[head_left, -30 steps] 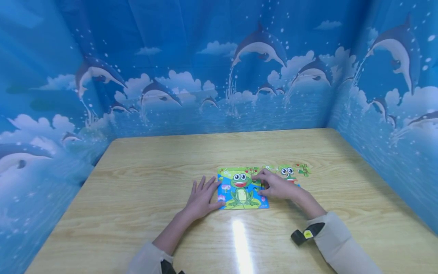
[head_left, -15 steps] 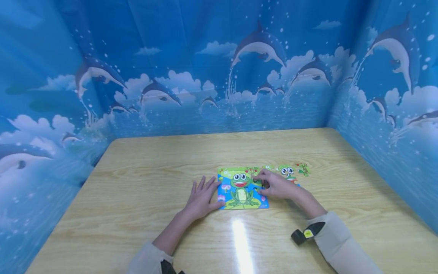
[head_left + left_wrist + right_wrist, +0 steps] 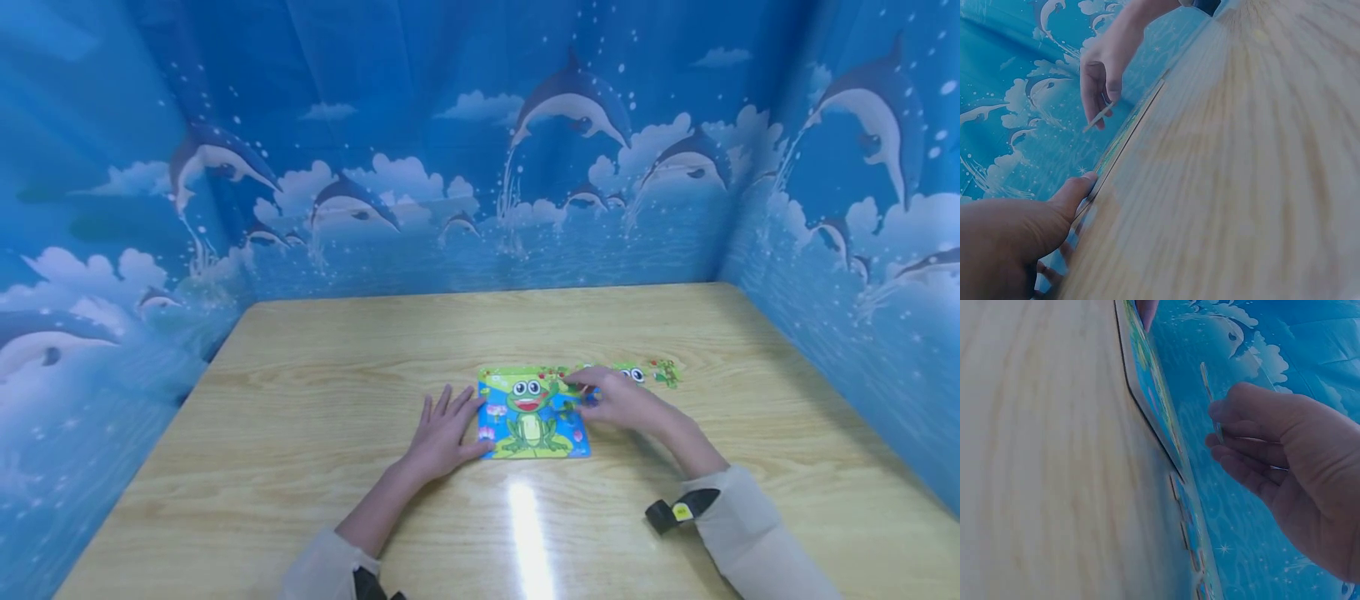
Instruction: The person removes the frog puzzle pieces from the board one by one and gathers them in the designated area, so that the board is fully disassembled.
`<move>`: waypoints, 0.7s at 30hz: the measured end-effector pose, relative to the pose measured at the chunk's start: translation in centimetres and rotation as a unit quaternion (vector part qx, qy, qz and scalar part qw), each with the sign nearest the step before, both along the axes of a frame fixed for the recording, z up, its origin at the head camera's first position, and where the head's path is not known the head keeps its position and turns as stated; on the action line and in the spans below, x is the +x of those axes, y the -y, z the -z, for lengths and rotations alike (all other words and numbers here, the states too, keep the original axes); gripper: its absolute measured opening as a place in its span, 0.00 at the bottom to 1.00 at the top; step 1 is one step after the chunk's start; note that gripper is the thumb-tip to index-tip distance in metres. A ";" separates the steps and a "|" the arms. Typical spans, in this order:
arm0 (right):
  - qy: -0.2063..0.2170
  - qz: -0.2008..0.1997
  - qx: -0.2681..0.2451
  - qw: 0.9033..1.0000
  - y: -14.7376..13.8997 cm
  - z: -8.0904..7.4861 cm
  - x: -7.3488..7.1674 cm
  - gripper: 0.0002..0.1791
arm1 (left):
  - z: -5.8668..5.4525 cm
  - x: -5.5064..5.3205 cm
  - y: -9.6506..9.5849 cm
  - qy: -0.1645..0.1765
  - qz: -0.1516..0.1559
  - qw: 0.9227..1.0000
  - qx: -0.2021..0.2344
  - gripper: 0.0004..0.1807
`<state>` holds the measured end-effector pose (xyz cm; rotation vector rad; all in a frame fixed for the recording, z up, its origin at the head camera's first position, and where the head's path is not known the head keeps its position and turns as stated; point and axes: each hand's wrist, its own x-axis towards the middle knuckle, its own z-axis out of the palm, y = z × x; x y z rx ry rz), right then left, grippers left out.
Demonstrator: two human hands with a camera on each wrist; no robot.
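Observation:
A frog jigsaw puzzle [image 3: 529,427] in a flat board lies on the wooden table in front of the person. Along its left edge rests the left hand [image 3: 442,433], fingers spread and straight, the thumb at the lower left corner. Over the board's right side the right hand [image 3: 621,402] pinches a thin puzzle piece [image 3: 1205,381] between thumb and fingers. Both wrist views show this puzzle piece [image 3: 1099,117] raised above the board and tilted. Part of the board's right edge is hidden behind the right hand in the head view.
Right of the board lie loose puzzle pieces, one with a leafy print [image 3: 665,372] and one with frog eyes [image 3: 637,375], partly covered by the right hand. The wooden table [image 3: 360,358] is bordered by a blue dolphin-print curtain [image 3: 420,242] at the back and sides.
The right hand has lifted and shifted slightly right, away from the board's right side, with a puzzle piece in its fingers. It now covers more of the loose frog-eye piece. The left hand stays put.

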<state>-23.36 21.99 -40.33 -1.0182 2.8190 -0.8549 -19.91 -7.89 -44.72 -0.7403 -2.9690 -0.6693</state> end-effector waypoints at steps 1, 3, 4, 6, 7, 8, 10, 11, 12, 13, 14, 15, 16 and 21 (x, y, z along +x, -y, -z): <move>0.001 0.000 -0.005 1.000 -0.2 -0.1 0.1 0.25 | 0.0 0.0 0.0 0.000 0.000 1.000 -0.001 0.38; 0.002 0.009 -0.006 1.000 -0.6 -0.3 0.2 0.25 | 0.0 0.0 0.0 0.002 -0.001 1.000 -0.002 0.38; 0.000 0.012 -0.007 1.000 -0.8 -0.4 0.3 0.25 | 0.0 0.0 0.0 0.002 -0.001 1.000 -0.003 0.38; -0.009 0.019 -0.004 1.000 -1.3 -0.6 0.4 0.25 | 0.0 0.0 0.0 0.003 -0.001 1.000 -0.002 0.38; -0.013 0.019 -0.006 1.000 -1.6 -0.7 0.5 0.25 | 0.0 0.0 0.0 0.003 -0.001 1.000 -0.002 0.38; -0.017 0.022 -0.007 1.000 -1.9 -0.8 0.5 0.25 | 0.0 0.0 0.0 0.003 -0.002 1.000 -0.002 0.38; -0.026 0.024 -0.012 0.999 -2.6 -0.9 0.6 0.25 | 0.0 0.0 0.0 0.003 -0.002 1.000 -0.002 0.38; -0.031 0.025 -0.013 0.999 -2.9 -0.9 0.7 0.24 | 0.0 0.0 0.0 0.003 -0.002 1.000 -0.001 0.38; -0.036 0.026 -0.016 0.999 -3.3 -1.0 0.8 0.24 | 0.0 0.0 0.0 0.003 -0.002 1.000 -0.001 0.38; -0.037 0.026 -0.020 0.999 -3.7 -1.0 0.8 0.24 | 0.0 0.0 0.0 0.002 -0.002 1.000 -0.001 0.38; -0.037 0.030 -0.023 0.999 -4.1 -1.0 0.9 0.24 | 0.0 0.0 0.0 0.002 -0.001 1.000 -0.001 0.38; -0.035 0.033 -0.026 0.999 -4.4 -1.1 1.0 0.24 | 0.0 0.0 0.0 0.002 -0.001 1.000 -0.001 0.38; -0.035 0.037 -0.027 0.998 -4.8 -1.2 1.1 0.24 | 0.1 0.0 0.0 0.002 -0.001 1.000 -0.001 0.38; -0.026 0.063 -0.023 0.997 -6.3 -1.1 1.4 0.23 | 0.1 0.0 0.0 0.005 -0.002 1.000 0.002 0.38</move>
